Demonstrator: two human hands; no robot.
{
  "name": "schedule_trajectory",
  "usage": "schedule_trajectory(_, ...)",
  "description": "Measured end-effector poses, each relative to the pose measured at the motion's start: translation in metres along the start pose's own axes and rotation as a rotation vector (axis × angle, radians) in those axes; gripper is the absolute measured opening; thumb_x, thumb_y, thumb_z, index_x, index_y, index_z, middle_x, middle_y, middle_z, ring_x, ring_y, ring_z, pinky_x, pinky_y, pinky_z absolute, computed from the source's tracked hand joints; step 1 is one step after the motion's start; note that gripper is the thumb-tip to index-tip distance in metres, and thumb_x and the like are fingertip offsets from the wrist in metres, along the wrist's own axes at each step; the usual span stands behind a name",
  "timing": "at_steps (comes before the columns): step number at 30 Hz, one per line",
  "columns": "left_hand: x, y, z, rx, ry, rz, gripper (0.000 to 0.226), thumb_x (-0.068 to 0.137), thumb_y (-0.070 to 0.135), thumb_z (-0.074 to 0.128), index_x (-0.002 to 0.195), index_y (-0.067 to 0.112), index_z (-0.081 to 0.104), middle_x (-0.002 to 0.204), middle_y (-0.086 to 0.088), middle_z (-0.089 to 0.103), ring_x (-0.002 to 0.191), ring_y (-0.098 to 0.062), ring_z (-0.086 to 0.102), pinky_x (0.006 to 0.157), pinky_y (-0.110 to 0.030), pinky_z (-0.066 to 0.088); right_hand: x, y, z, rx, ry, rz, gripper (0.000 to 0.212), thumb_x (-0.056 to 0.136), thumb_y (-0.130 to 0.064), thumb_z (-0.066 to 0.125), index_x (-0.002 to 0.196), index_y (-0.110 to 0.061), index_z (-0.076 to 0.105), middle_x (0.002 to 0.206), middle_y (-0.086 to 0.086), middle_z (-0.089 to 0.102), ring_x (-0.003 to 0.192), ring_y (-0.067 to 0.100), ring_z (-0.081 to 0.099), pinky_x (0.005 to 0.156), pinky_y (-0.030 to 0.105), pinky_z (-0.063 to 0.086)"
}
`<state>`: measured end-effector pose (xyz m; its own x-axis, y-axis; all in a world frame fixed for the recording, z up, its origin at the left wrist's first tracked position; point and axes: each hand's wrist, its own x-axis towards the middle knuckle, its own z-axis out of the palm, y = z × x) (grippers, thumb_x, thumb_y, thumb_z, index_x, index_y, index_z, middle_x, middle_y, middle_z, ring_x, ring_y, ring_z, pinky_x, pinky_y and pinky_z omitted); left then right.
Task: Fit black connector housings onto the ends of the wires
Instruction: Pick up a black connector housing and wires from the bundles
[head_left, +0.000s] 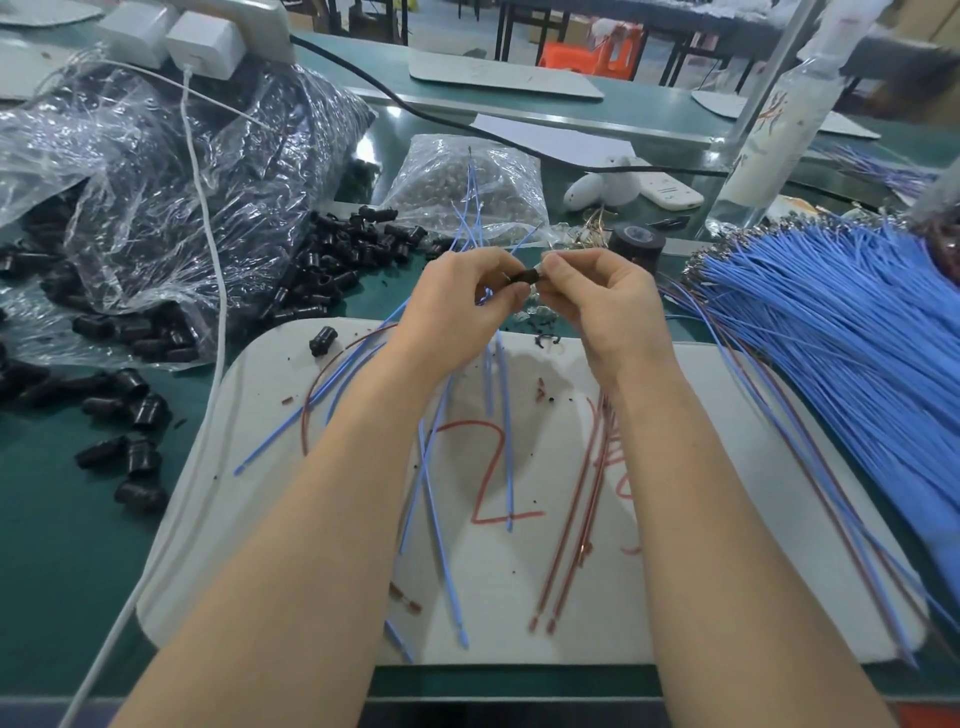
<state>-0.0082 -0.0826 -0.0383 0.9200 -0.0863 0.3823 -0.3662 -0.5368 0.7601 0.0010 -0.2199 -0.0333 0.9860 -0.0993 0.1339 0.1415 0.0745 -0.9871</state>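
Loads on our green worktop (62, 545), so biggest first. The crinkly clear bag (156, 208) of black parts on the left is cut off by the frame edge, and glare hides most of what's inside. The blue wire bundle (831, 338) runs off the right side too. On the pale mat (260, 519) we can read a red "2"; our right arm half covers the scrawl beside it. Above the mat, our left hand (457, 306) and right hand (602, 306) pinch one black connector housing (525, 275) from either end. It's a short dark cylinder, mostly hidden by the fingers, and we can't tell if a wire sits in it.
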Motion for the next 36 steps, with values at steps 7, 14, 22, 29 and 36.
schedule_trajectory(7, -0.001, 0.001, 0.001, 0.029, -0.009, 0.013, 0.012, 0.088, 0.012, 0.061, 0.095, 0.006, 0.070, 0.079, -0.006, 0.070, 0.067, -0.008, 0.049, 0.073, -0.019, 0.041, 0.001, 0.008, 0.003, 0.058, -0.016, 0.077, 0.013, 0.089, -0.003, 0.063, 0.078, -0.010, 0.065, 0.071, 0.003, 0.067, 0.065, 0.009, 0.064, 0.067, 0.018, 0.052)
schedule_trajectory(14, 0.000, 0.000, 0.003, 0.040, -0.009, -0.040, 0.015, 0.089, 0.016, 0.061, 0.100, 0.008, 0.069, 0.086, -0.005, 0.070, 0.074, -0.012, 0.050, 0.076, -0.022, 0.041, 0.001, 0.009, 0.005, 0.167, -0.025, 0.158, 0.021, 0.095, -0.009, 0.054, 0.078, -0.009, 0.065, 0.061, -0.004, 0.069, 0.061, 0.006, 0.066, 0.062, 0.016, 0.053)
schedule_trajectory(22, -0.001, 0.002, 0.000, -0.090, -0.064, -0.068, 0.017, 0.088, 0.022, 0.066, 0.091, 0.006, 0.070, 0.075, 0.003, 0.066, 0.064, -0.001, 0.053, 0.069, -0.015, 0.043, 0.001, 0.009, 0.003, -0.050, -0.101, 0.127, 0.028, 0.096, -0.014, 0.055, 0.069, -0.010, 0.062, 0.059, 0.000, 0.055, 0.053, 0.006, 0.044, 0.055, 0.016, 0.040)
schedule_trajectory(29, 0.000, 0.000, 0.002, -0.043, -0.063, -0.089, 0.015, 0.088, 0.021, 0.065, 0.086, 0.007, 0.068, 0.070, 0.003, 0.063, 0.061, -0.004, 0.052, 0.066, -0.017, 0.043, -0.004, 0.011, 0.009, -0.497, 0.005, -0.117, 0.019, 0.096, -0.018, 0.054, 0.084, -0.007, 0.063, 0.071, -0.001, 0.058, 0.066, 0.013, 0.050, 0.063, 0.023, 0.040)
schedule_trajectory(36, 0.001, 0.003, 0.000, -0.033, -0.028, -0.062, 0.016, 0.088, 0.024, 0.064, 0.088, 0.009, 0.069, 0.069, 0.006, 0.065, 0.061, 0.000, 0.051, 0.069, -0.018, 0.044, -0.001, 0.013, 0.010, -0.373, 0.065, -0.113, 0.023, 0.097, -0.020, 0.052, 0.077, -0.012, 0.060, 0.063, -0.009, 0.054, 0.059, 0.002, 0.050, 0.062, 0.022, 0.040)
